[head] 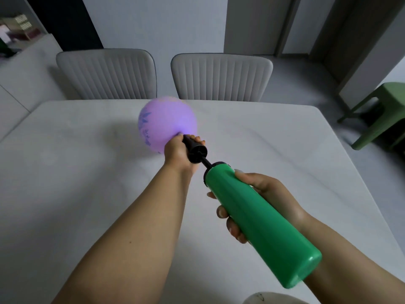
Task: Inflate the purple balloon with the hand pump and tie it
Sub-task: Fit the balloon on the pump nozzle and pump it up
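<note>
A single head-worn wide-angle camera looks forward and down across a white table [285, 150], close over the wearer's own forearms, which enter from six o'clock. Two grey chairs [107, 73] line the far edge toward twelve; a green stool [385, 110] sits at three o'clock. Straight lines bow near the frame's edges.

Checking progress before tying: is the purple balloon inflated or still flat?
Partly inflated: the purple balloon is round on the pump nozzle, its neck pinched by the left hand.

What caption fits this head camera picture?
Left hand pinches the purple balloon onto the nozzle while right hand grips the green pump.
</note>
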The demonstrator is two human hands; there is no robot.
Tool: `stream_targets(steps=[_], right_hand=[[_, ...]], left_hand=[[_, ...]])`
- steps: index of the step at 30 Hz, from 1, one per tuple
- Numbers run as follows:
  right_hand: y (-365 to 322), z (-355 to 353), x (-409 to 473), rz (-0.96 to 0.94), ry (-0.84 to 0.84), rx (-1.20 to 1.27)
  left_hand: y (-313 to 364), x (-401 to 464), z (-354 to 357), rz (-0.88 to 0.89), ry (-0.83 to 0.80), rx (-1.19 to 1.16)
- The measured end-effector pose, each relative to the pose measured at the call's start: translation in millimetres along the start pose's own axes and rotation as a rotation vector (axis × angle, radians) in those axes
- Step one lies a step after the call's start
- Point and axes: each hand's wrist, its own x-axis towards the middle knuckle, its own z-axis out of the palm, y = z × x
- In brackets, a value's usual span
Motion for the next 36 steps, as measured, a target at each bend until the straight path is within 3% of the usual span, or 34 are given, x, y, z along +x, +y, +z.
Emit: stream_targets(steps=[6,16,24,32,36], right_hand=[[-15,7,31,-0.048,0.087,0.01],[6,4,-2,-0.017,-0.007,0.024],[-15,11,28,-0.064,0.097,0.005],[10,9,-8,-0.045,0.011,0.021],[-7,13,7,-0.024,0.054,0.031]], left_hand=[[-15,-12,7,-0.04,-0.028,0.065],[-2,-7,2,0.002,0.004,0.02],[-18,-14,8,-0.031,-0.012,0.145],[0,-10,7,0.015,-0.003,0.082],[-7,-12,11,-0.024,0.016,0.068]])
